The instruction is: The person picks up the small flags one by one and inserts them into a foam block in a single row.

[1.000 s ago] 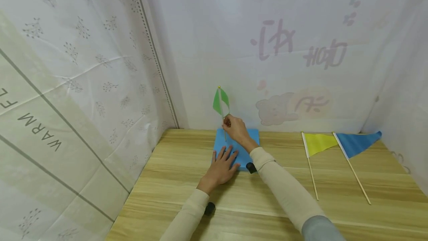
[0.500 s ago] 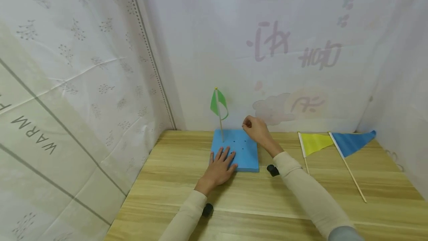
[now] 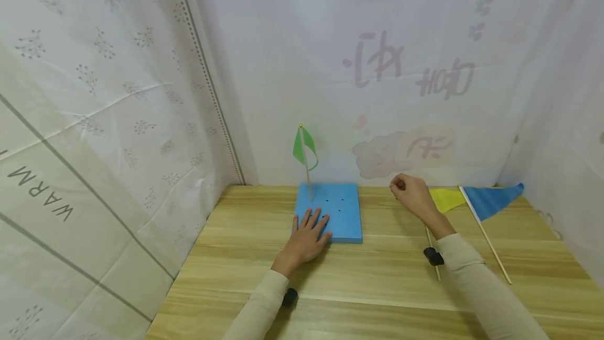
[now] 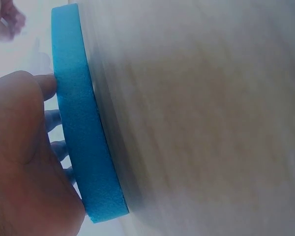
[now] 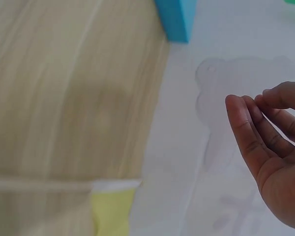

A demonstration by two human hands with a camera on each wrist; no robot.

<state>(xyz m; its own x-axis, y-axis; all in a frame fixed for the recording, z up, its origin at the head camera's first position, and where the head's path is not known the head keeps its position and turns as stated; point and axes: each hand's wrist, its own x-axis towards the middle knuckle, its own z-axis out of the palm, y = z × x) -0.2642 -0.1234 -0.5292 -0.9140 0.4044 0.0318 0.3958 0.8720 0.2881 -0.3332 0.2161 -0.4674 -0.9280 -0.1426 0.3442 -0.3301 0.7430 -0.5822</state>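
A blue foam block point(image 3: 346, 224) with several small holes lies on the table. Upright in its far left part stands a small green flag point(image 3: 299, 150) on a thin stick. With fingers spread, my left hand point(image 3: 304, 240) rests flat on the block's near left part; the left wrist view shows the block's front side point(image 4: 83, 113) beside the palm. My right hand point(image 3: 415, 198) is in the air right of the block, fingers loosely bent and holding nothing. Just beyond it lies a yellow flag point(image 3: 445, 200), partly hidden by the hand and wrist.
A blue flag point(image 3: 493, 202) on a stick lies at the right of the wooden table point(image 3: 373, 287). Printed white cloth hangs behind the table point(image 3: 283, 67) and along its left side point(image 3: 108, 146).
My right hand has let go of the green flag's stick and moved right, over toward the yellow flag. The green flag stays upright in the block. My left hand keeps its place.
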